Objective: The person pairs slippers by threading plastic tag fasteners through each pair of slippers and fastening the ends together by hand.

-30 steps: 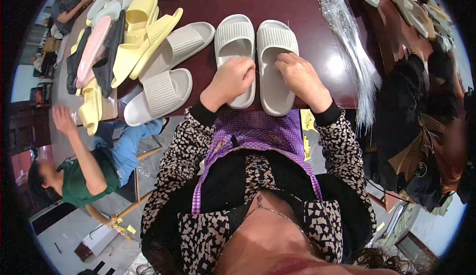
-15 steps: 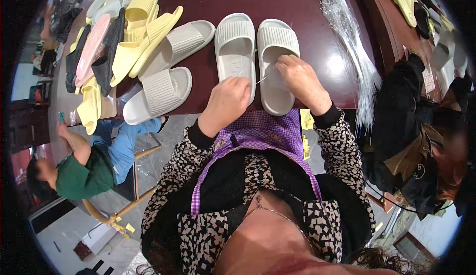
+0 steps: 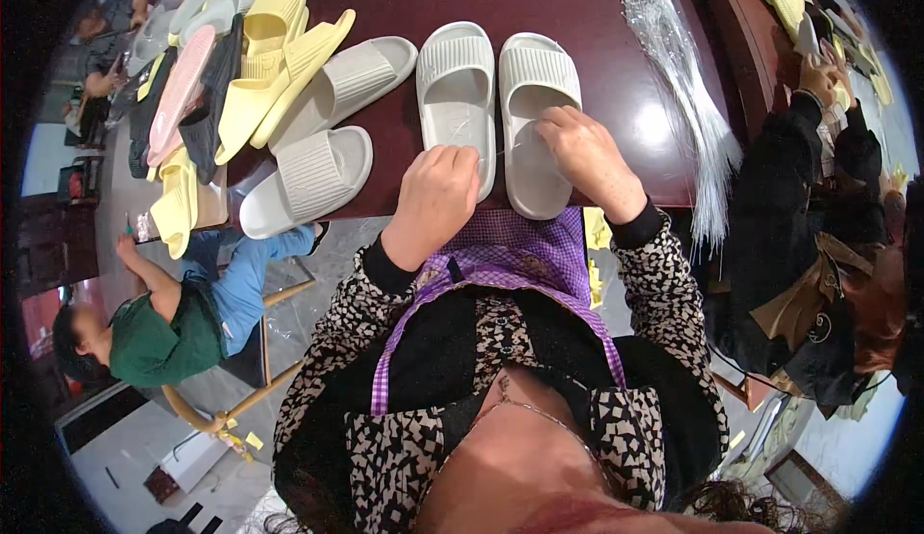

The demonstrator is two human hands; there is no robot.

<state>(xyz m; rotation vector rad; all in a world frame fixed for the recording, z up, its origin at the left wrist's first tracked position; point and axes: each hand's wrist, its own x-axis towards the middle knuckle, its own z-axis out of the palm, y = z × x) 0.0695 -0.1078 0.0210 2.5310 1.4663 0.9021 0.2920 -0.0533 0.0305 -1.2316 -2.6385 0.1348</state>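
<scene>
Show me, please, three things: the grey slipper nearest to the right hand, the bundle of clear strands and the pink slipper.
Grey slipper (image 3: 523,139), head view: on the footbed.
Clear strands (image 3: 680,82), head view: midway along the bundle.
Pink slipper (image 3: 182,96), head view: around its middle.

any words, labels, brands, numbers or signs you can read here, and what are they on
None that I can read.
Left slipper of the front grey pair: faint marks on the insole, too small to tell if they are lettering.
</scene>
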